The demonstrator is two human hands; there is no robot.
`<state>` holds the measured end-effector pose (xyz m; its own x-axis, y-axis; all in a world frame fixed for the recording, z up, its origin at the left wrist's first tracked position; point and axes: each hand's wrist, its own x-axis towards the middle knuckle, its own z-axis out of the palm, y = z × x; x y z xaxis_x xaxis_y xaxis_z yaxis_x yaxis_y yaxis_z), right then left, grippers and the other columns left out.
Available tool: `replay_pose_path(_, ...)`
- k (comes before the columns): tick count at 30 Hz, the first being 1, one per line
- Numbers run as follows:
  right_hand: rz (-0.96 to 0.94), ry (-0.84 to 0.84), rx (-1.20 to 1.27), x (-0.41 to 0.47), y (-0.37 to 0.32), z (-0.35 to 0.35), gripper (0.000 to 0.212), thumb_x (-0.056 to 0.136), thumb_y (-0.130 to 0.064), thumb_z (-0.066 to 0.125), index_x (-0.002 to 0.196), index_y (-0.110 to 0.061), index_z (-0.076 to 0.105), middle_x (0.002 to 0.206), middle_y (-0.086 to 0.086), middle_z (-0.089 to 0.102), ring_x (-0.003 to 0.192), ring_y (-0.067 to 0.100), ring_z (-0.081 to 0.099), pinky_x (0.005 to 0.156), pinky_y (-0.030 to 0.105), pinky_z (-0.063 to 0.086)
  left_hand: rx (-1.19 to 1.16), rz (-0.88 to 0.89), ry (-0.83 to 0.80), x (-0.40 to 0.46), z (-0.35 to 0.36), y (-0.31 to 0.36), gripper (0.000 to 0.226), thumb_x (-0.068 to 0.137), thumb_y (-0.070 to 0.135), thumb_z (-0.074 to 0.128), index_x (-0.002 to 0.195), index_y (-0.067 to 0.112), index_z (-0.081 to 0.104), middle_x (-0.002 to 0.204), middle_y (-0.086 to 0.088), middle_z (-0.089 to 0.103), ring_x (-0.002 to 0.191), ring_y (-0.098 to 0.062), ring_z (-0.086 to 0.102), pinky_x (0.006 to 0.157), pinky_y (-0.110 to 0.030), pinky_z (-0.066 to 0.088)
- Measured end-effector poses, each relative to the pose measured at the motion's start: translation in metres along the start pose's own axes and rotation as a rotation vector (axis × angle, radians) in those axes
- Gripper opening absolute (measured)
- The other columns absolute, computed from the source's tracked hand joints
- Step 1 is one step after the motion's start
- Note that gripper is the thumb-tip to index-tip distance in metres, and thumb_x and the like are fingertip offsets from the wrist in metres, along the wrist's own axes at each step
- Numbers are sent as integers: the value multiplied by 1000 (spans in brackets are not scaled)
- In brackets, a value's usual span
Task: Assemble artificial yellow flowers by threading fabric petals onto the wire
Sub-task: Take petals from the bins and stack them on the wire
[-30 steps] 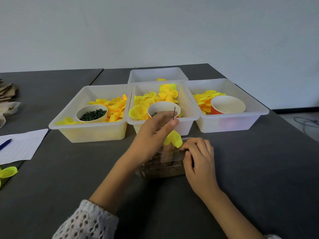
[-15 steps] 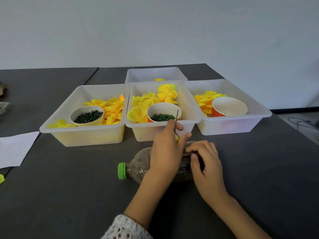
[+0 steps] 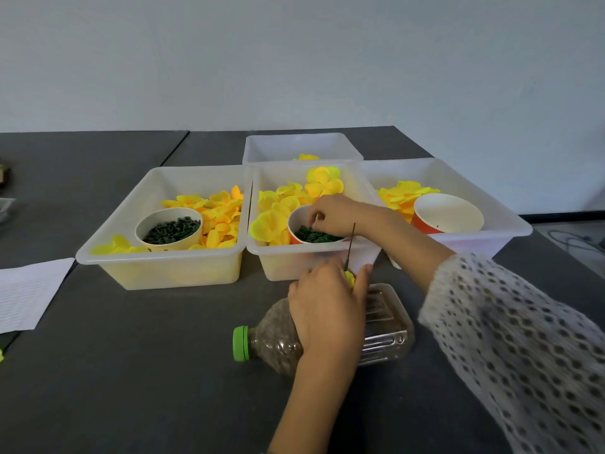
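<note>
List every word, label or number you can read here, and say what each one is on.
None can be read.
Paper: faint lines of print, too blurred.
Left cup: dark marks near its base, too small.
Bottle: no label shows.

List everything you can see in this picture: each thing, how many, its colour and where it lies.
bins: four, translucent white, on the table
petals: many, yellow, in the bins
cups: three, one per front bin
green pieces: many, dark green, in left and middle cups
wire: one, dark, upright
bottle: one, clear, green cap, lying on table
paper: white, far left
table: dark grey
hands: left hand holds wire; right hand reaches into middle cup
</note>
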<state>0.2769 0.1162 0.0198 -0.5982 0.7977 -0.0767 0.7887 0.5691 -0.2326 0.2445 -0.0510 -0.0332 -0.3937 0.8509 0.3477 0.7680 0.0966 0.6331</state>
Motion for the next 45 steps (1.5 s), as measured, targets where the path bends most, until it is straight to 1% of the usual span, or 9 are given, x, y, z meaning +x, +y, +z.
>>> replay_pose_path(4, 33, -89, -108, 19, 0, 16, 35, 90, -22, 64, 123, -10, 62, 116, 6, 64, 104, 24, 58, 77, 28, 44, 5, -14, -28, 2, 2, -1, 35, 93, 55, 51, 73, 28, 42, 69, 10, 47, 67, -14, 40, 68, -31, 31)
replay_pose_path(7, -1, -68, -82, 20, -2, 18, 2, 91, -13, 61, 92, -14, 61, 96, 3, 55, 92, 24, 53, 61, 24, 37, 9, -12, -58, 3, 3, -1, 29, 94, 53, 49, 78, 28, 49, 74, 9, 55, 68, -15, 46, 69, -31, 32)
replay_pose_path(10, 8, -70, -68, 20, 1, 19, 35, 94, -8, 51, 63, -20, 40, 72, 0, 45, 80, 22, 43, 53, 27, 28, 8, -22, -62, 2, 2, -1, 27, 93, 51, 50, 78, 29, 48, 70, 11, 48, 65, -13, 40, 68, -30, 31)
replay_pose_path(16, -2, -107, -79, 13, -3, 20, 24, 91, -6, 45, 67, -10, 44, 64, 0, 34, 62, 15, 29, 49, 23, 21, 32, -22, -64, 2, 1, 0, 27, 94, 51, 49, 79, 28, 50, 70, 10, 48, 64, -14, 40, 67, -30, 31)
replay_pose_path(24, -9, -82, -6, 8, -8, 18, 42, 87, -5, 51, 53, -15, 30, 57, 1, 26, 53, 13, 22, 49, 23, 18, 36, -18, -66, 2, 0, 2, 25, 95, 47, 49, 86, 25, 55, 80, 5, 63, 67, -15, 47, 68, -31, 34)
replay_pose_path(32, 9, 47, 41, 8, -5, 18, 40, 91, -4, 47, 55, -12, 31, 56, 8, 40, 53, 16, 30, 51, 28, 21, 40, 1, -55, 2, 2, 2, 24, 96, 46, 49, 91, 24, 59, 81, 5, 64, 66, -14, 47, 67, -30, 34)
replay_pose_path(36, 15, 99, 30, 4, -3, 16, 31, 95, -7, 41, 65, -4, 45, 79, 27, 65, 70, 36, 56, 62, 36, 39, 28, 5, -30, 1, 3, 2, 24, 96, 45, 49, 88, 24, 58, 80, 4, 64, 66, -15, 46, 67, -30, 31)
replay_pose_path(41, 1, 221, -38, -2, -1, 13, 39, 91, -10, 47, 53, -12, 37, 79, 24, 66, 65, 30, 51, 57, 34, 36, 18, 11, -28, 2, 3, 2, 23, 95, 44, 49, 89, 24, 59, 80, 5, 64, 71, -17, 57, 68, -30, 32)
replay_pose_path(45, 3, 271, 14, -2, 1, 13, 22, 83, -6, 50, 63, -1, 58, 75, 18, 67, 70, 31, 58, 57, 36, 43, 2, 14, -29, 1, 3, 2, 23, 95, 44, 50, 89, 24, 60, 80, 4, 65, 73, -19, 61, 68, -30, 33)
